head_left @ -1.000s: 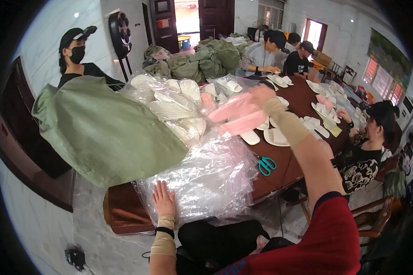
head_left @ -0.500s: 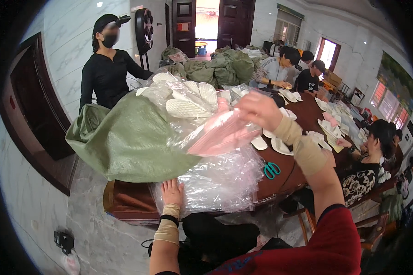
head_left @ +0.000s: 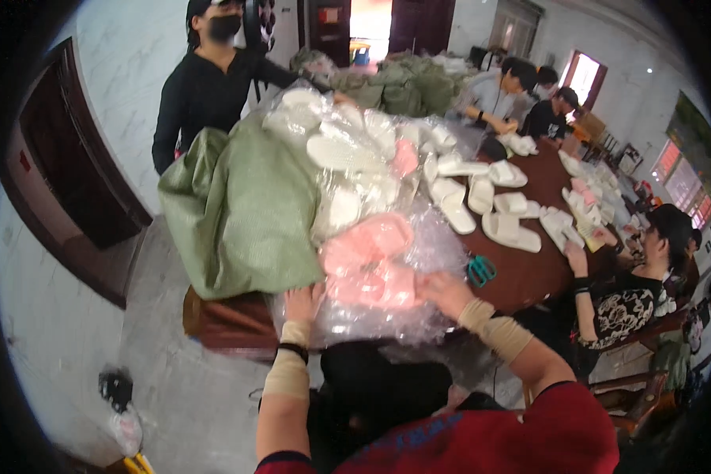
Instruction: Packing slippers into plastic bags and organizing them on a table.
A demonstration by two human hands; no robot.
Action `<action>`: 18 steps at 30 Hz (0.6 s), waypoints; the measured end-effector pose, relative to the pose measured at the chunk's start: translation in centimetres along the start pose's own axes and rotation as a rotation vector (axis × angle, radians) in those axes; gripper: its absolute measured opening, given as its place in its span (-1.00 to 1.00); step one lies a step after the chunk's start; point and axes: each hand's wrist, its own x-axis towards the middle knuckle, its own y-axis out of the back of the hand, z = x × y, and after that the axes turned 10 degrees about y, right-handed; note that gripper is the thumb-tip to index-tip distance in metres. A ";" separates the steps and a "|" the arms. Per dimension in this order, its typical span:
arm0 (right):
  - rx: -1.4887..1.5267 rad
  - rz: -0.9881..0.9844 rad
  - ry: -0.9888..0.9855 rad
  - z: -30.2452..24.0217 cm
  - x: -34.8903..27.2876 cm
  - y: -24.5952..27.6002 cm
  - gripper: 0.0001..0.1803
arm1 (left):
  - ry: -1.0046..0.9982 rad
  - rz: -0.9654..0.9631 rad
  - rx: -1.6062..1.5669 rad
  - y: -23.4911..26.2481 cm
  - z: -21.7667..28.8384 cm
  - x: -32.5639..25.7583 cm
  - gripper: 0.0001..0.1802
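Note:
A pair of pink slippers point(head_left: 369, 245), in clear plastic, lies on a pile of clear plastic bags point(head_left: 419, 324) at the table's near edge. My right hand point(head_left: 446, 295) is closed on the right edge of the pink slippers. My left hand point(head_left: 302, 303) lies open on the bags, just left of the pink slippers, fingers stretched forward. Beyond, bagged white slippers point(head_left: 347, 150) are heaped beside a green woven sack point(head_left: 249, 209).
Loose white slippers point(head_left: 513, 231) and teal-handled scissors point(head_left: 482, 271) lie on the brown table point(head_left: 541, 272). A person in black point(head_left: 221, 91) stands behind the sack. Co-workers, one in a patterned top point(head_left: 620, 312), sit along the right side. Green sacks point(head_left: 407, 87) fill the back.
My right hand has brought the pink slippers down onto the bags, nearer to me. The left hand stays on the bags. The view has shifted.

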 end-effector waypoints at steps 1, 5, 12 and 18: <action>0.182 -0.052 -0.126 -0.1 0.1 1.3 -0.62 | 0.016 -0.116 0.033 1.1 0.9 0.4 -0.43; 0.677 0.045 -0.322 4.4 -1.5 -1.4 -0.60 | -0.007 0.024 -0.064 2.9 3.8 1.7 -0.45; 0.272 0.148 -0.527 -0.2 4.5 -1.0 -0.60 | -0.073 0.172 -0.069 3.7 3.7 1.8 -0.49; 0.777 0.633 -0.552 2.9 5.0 -3.7 -0.60 | -0.148 0.297 -0.286 5.9 2.8 1.8 -0.58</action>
